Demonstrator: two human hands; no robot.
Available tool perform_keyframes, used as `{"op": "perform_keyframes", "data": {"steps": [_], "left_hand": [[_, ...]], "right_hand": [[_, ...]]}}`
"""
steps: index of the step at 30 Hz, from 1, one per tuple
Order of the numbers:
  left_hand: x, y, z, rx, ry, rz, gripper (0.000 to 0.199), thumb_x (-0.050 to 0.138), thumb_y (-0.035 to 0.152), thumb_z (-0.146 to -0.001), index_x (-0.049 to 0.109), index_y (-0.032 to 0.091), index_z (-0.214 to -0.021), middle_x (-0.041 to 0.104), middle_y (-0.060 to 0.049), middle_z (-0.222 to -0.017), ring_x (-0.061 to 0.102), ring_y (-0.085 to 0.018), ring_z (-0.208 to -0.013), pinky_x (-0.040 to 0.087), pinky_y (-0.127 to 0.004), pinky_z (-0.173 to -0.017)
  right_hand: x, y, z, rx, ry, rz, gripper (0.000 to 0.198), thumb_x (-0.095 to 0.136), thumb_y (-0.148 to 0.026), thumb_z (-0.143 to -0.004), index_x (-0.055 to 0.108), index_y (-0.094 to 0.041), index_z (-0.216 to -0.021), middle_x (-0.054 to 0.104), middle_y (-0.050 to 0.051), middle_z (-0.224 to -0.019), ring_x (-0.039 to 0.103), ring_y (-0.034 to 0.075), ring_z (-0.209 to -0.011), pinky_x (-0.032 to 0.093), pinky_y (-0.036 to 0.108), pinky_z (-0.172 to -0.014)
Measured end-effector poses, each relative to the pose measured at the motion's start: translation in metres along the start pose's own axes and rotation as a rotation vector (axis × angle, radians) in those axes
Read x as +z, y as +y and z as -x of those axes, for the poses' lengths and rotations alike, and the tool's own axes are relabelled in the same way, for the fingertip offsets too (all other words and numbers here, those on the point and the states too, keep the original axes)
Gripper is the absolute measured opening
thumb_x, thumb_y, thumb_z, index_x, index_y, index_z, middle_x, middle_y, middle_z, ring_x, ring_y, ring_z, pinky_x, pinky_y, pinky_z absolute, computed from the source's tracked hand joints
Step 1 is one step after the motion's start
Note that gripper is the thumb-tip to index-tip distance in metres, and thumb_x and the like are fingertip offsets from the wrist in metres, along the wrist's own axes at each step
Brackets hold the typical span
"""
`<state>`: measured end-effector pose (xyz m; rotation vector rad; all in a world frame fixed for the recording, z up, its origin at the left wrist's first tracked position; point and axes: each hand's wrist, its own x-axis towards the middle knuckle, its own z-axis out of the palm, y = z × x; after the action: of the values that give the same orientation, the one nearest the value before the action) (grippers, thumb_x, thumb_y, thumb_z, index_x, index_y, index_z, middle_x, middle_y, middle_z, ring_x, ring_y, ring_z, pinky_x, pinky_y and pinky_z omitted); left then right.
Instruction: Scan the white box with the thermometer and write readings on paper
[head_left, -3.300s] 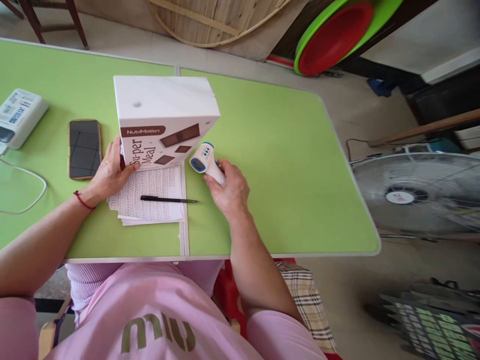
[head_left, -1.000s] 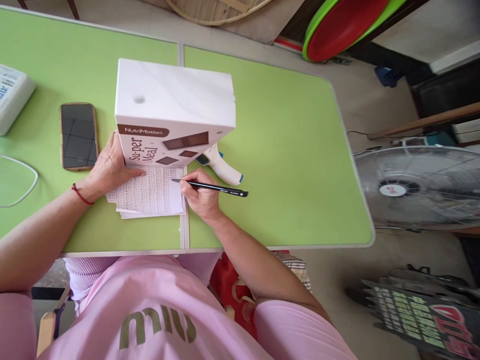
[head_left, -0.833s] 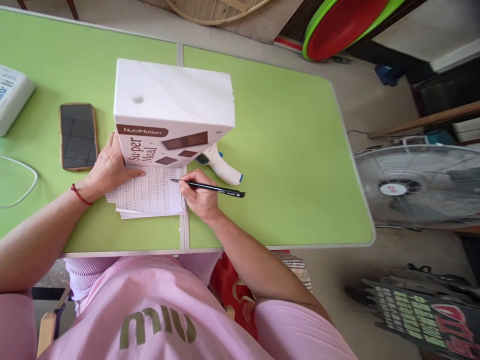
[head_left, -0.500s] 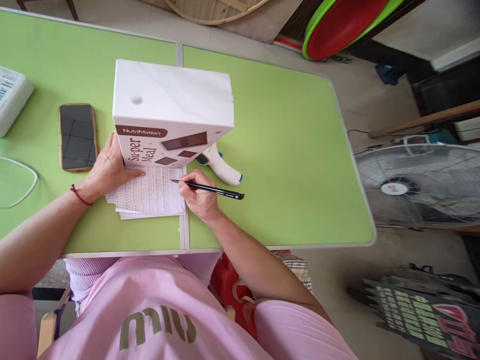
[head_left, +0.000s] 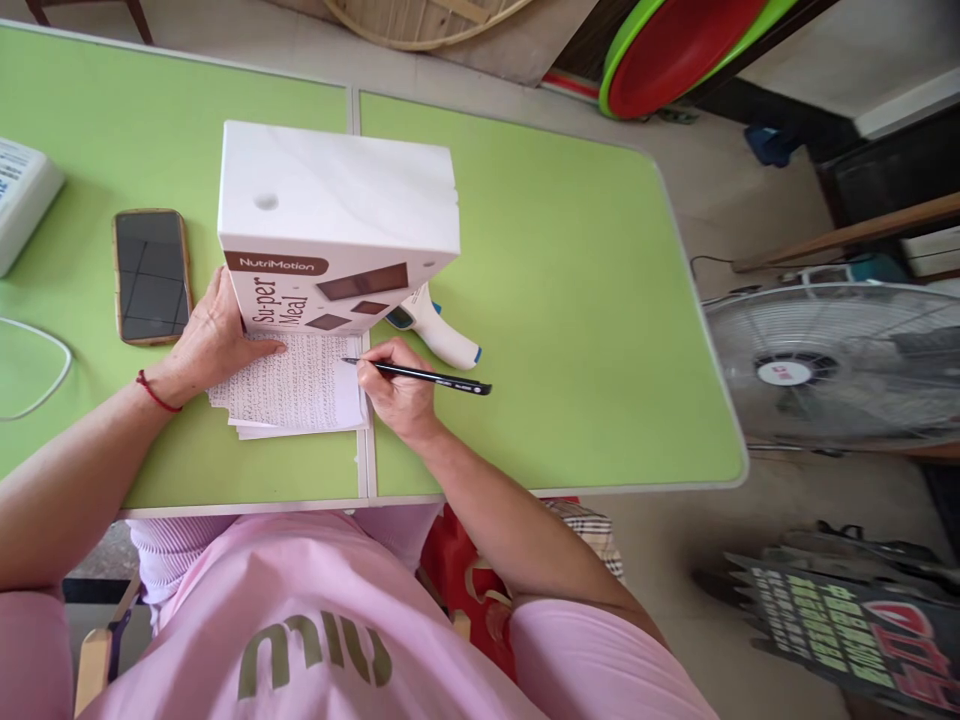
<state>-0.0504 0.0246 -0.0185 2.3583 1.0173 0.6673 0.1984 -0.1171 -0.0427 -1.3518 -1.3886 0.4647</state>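
Note:
A black pen (head_left: 450,381) is pinched in my right hand (head_left: 401,395), its tip at the written lines on a stack of paper sheets (head_left: 300,390). Rows of small handwriting cover most of the top sheet. My left hand (head_left: 214,335) lies on the left side of the sheets with thumb stretched out, beside the lower left edge of a white NutriMotion box (head_left: 337,190). The box stands upright just behind the sheets and hides their far part and some of my left fingers. Behind my right hand lies a white handheld thermometer-like device (head_left: 439,330), partly covered by the box.
On the green table (head_left: 555,300), a phone (head_left: 152,275) lies left of the box. Farther left are a white cable (head_left: 64,365) and a white case (head_left: 22,200). A fan (head_left: 784,372) stands beyond the table's right edge. A seam crosses the tabletop.
The pen's back end has tipped slightly, while its tip stays at nearly the same spot on the paper. The whole view has shifted a little; my left hand keeps its place.

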Motion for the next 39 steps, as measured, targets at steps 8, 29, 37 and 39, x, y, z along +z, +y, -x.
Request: {"op": "perform_keyframes", "data": {"steps": [8,29,37,39], "left_hand": [[-0.0001,-0.0004,-0.0001,-0.009,-0.010,0.019,0.090,0.094,0.033,-0.075,0.053,0.020,-0.154,0.062,-0.019,-0.153,0.057,-0.049,-0.147,0.048,-0.068,-0.127],[-0.0010,-0.0035,0.0001,0.033,0.006,0.018,0.085,0.095,0.031,-0.075,0.057,0.023,-0.150,0.065,-0.017,-0.149,0.059,-0.050,-0.145,0.051,-0.069,-0.125],[0.0009,-0.0053,0.0006,0.010,0.015,0.056,0.085,0.097,0.034,-0.075,0.058,0.026,-0.149,0.065,-0.015,-0.149,0.056,-0.051,-0.147,0.050,-0.070,-0.126],[0.0003,-0.0046,0.0005,0.008,0.013,0.063,0.085,0.098,0.034,-0.074,0.058,0.025,-0.149,0.064,-0.016,-0.149,0.056,-0.051,-0.148,0.049,-0.069,-0.127]], "right_hand": [[-0.0012,-0.0018,-0.0020,0.008,-0.043,0.010,0.011,0.065,-0.029,-0.090,0.059,-0.028,-0.081,0.062,-0.006,-0.066,0.054,0.013,-0.055,0.051,0.028,-0.054],[-0.0007,-0.0014,-0.0015,-0.019,-0.017,-0.019,0.012,0.066,-0.028,-0.090,0.059,-0.028,-0.082,0.062,-0.006,-0.066,0.055,0.013,-0.055,0.051,0.028,-0.055],[0.0010,0.0019,0.0005,-0.006,0.032,0.005,0.010,0.065,-0.027,-0.091,0.060,-0.028,-0.083,0.062,-0.006,-0.067,0.055,0.014,-0.056,0.050,0.029,-0.055],[0.0011,0.0013,0.0001,-0.032,0.025,0.010,0.010,0.065,-0.025,-0.092,0.059,-0.027,-0.083,0.062,-0.006,-0.067,0.055,0.014,-0.056,0.049,0.029,-0.055]]}}
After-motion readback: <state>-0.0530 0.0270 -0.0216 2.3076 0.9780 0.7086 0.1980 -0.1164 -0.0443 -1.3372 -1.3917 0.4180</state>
